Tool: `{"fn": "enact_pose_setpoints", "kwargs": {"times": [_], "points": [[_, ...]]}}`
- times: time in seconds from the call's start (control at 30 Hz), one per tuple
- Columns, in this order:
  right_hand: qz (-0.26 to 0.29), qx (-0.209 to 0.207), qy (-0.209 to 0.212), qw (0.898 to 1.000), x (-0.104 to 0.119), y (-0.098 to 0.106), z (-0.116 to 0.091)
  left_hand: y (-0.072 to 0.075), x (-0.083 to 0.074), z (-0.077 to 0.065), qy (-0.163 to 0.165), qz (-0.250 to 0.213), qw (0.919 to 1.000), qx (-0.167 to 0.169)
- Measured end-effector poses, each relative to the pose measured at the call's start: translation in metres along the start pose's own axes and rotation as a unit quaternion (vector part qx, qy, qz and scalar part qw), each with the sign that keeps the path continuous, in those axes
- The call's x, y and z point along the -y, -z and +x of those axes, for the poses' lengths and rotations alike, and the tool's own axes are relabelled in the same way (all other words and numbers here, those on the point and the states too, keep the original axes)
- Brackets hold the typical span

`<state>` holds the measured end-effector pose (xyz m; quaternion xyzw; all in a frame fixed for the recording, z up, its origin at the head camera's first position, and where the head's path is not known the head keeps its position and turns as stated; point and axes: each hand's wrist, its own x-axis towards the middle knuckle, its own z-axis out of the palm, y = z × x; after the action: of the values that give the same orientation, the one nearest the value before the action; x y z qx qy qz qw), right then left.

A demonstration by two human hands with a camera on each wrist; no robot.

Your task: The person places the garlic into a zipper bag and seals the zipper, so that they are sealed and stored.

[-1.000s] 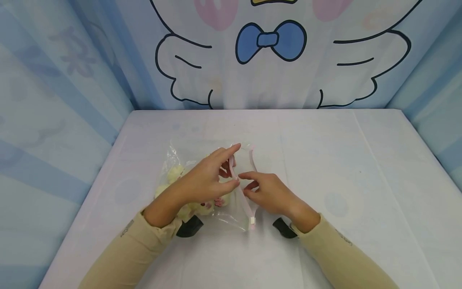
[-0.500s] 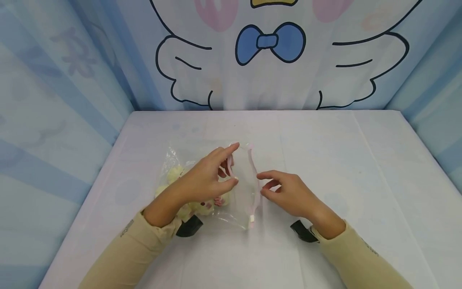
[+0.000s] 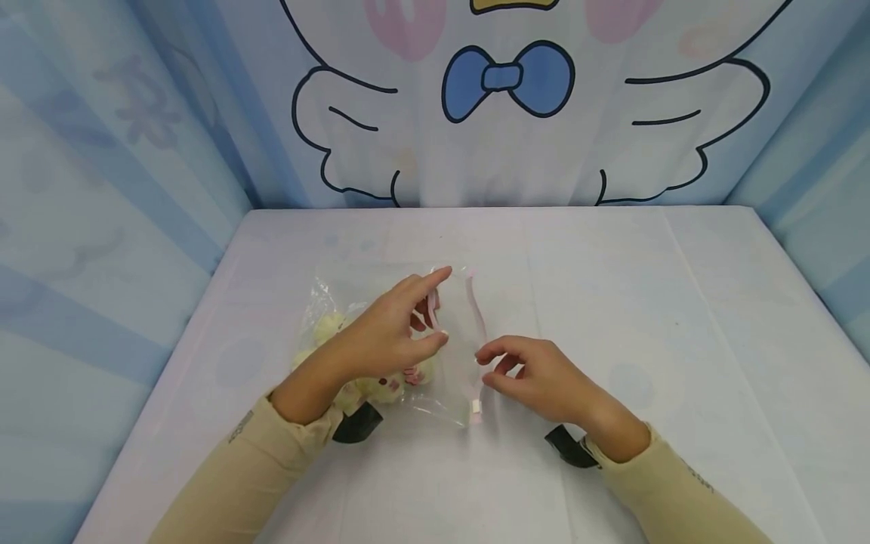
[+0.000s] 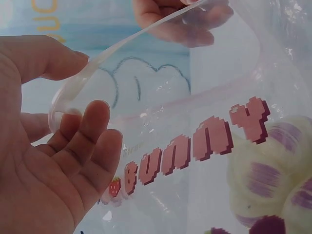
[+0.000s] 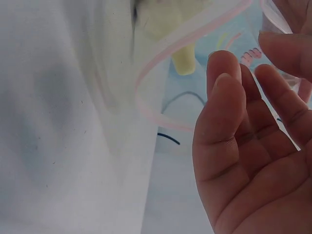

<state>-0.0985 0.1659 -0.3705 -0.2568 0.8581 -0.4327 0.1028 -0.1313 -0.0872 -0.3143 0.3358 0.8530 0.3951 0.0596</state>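
Observation:
A clear zip bag (image 3: 448, 385) with a pink-edged mouth lies on its side on the table, mouth facing right. Inside it are pale yellow soft-looking things (image 3: 384, 387), partly covered by my left arm. My left hand (image 3: 394, 332) holds one pink edge of the mouth, index finger stretched out and other fingers curled. At the opposite edge, my right hand (image 3: 530, 374) pinches the rim between thumb and index finger, near the white slider (image 3: 476, 406). Pink "BUNNY" lettering (image 4: 204, 139) shows on the film in the left wrist view. Between the hands the mouth gapes.
The table (image 3: 612, 302) has a white cover with faint creases. A light blue curtain (image 3: 102, 227) hangs at the left, and a cartoon-printed backdrop (image 3: 503, 151) rises behind the far edge. Dark wrist-worn pieces (image 3: 358, 423) sit below both hands.
My right hand has drawn back to the right from beside the left hand, then shifted slightly toward me. The bag's mouth has spread wider. My left hand has stayed nearly still.

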Motion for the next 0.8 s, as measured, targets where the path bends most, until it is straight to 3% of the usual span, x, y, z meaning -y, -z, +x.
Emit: {"fn": "enact_pose_setpoints", "kwargs": {"times": [0.43,0.67,0.8], "points": [[-0.008,-0.02,0.006,1.0,-0.002,0.007,0.005,-0.002,-0.005,0.0,0.004,0.006,0.9999,0.01],[-0.01,-0.103,-0.015,0.995,-0.003,0.016,0.019,-0.004,-0.004,0.0,0.005,0.002,0.9999,0.014],[-0.006,-0.119,-0.017,0.993,-0.004,0.023,0.033,-0.006,-0.005,0.0,0.006,-0.007,0.9997,0.022]]}}
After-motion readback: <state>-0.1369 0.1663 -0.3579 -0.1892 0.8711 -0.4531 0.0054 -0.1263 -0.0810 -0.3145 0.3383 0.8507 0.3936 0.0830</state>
